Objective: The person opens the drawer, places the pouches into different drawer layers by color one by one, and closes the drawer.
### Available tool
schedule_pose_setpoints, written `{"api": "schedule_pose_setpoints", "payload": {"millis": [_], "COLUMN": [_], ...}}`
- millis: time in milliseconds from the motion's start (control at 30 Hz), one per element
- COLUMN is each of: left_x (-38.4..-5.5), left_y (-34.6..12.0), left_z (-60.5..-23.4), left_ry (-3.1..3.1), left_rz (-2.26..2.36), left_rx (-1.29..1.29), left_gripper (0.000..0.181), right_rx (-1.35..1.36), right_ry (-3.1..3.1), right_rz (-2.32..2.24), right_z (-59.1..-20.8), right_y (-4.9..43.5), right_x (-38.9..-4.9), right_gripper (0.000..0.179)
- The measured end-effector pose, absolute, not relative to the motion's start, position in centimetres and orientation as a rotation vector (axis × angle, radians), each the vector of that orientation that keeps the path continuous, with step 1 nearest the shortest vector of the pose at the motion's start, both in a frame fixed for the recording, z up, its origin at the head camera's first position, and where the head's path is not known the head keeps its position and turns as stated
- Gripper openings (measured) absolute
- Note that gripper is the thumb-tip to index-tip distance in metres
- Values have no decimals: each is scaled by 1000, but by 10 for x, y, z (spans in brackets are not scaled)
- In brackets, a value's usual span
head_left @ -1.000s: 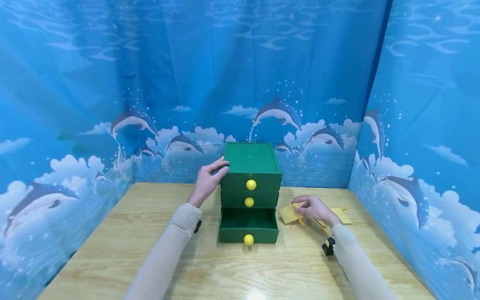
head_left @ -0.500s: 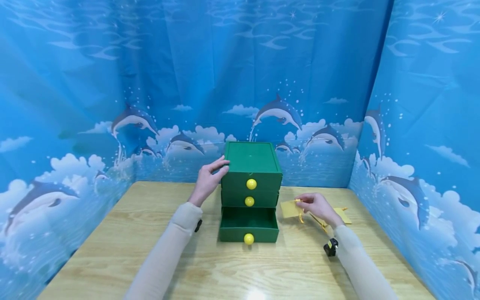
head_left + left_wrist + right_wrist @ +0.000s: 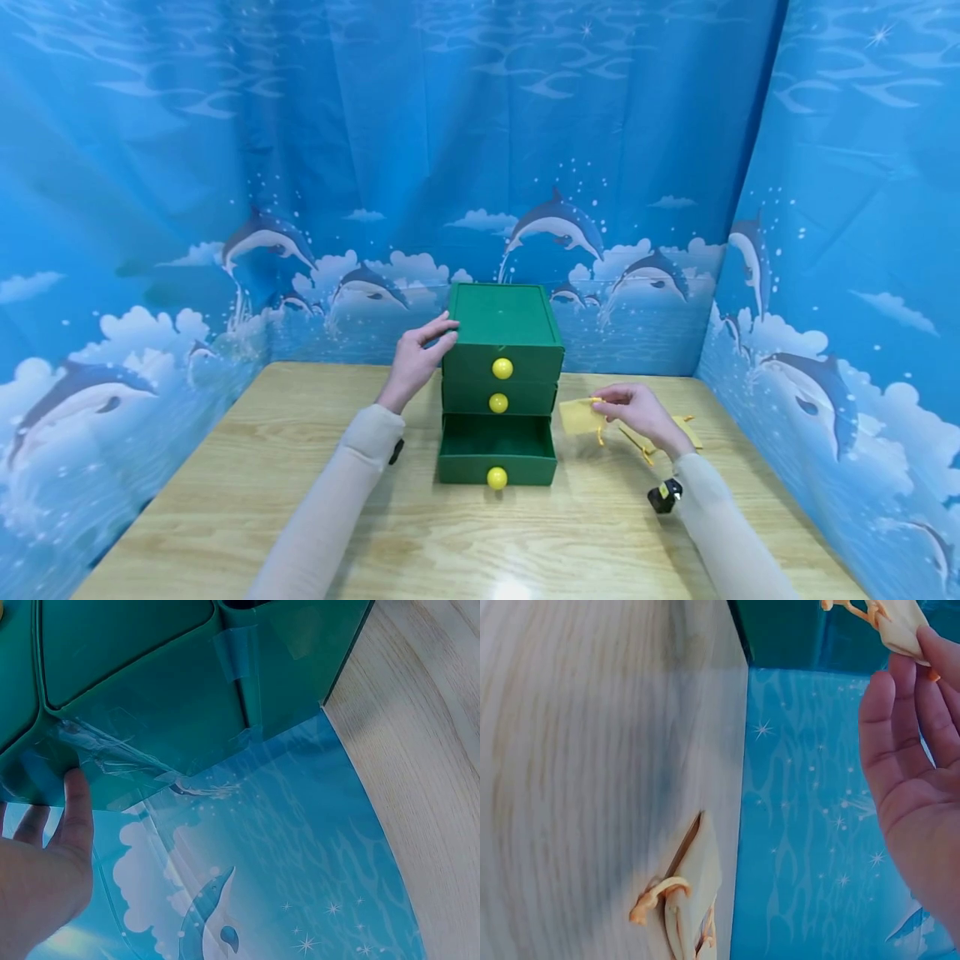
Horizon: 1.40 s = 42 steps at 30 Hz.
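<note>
A green three-drawer cabinet with yellow ball knobs stands mid-table. Its bottom drawer is pulled out and looks bare inside. My left hand rests against the cabinet's upper left side; the left wrist view shows the thumb on the taped green wall. To the right of the cabinet, my right hand pinches a small yellow drawstring pouch by its corded end, slightly above the table. In the right wrist view the pouch hangs between thumb and fingertips, partly cut off by the frame.
More yellow pouches lie on the wooden table under and beyond the right wrist; one pouch with an orange cord appears in the right wrist view. Blue dolphin-printed curtains enclose the back and sides.
My right hand has lifted the yellow pouch slightly off the table and shifted a little to the right. The left hand and the cabinet have stayed in place.
</note>
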State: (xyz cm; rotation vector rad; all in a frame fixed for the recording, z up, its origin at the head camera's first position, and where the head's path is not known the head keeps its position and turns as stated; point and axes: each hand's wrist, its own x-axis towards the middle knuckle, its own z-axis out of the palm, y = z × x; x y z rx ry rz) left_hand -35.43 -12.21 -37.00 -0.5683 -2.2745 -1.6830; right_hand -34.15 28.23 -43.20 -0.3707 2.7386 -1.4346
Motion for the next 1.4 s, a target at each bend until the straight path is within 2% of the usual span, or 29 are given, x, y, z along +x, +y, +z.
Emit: {"api": "schedule_pose_setpoints", "payload": {"millis": [600,967,1400], "left_x": [-354,-356,-351], "left_y": [-116,-117,-122], "left_z": [-370,-370,-370], "left_ry": [-2270,-2263,-2276], "left_rz": [-1693,-1693,-1693], "left_rx": [-595,-603,-550], "left_gripper": [43,43,45], "right_rx": [-448,-606,-660], "right_ry": [2619,2578,2573], "right_rz": [-1587,-1585,-1566], "right_z": [-426,-434,-444], "right_y": [260,240,212], "right_x": [-328,-329,-329], "right_gripper": [37,30,32]}}
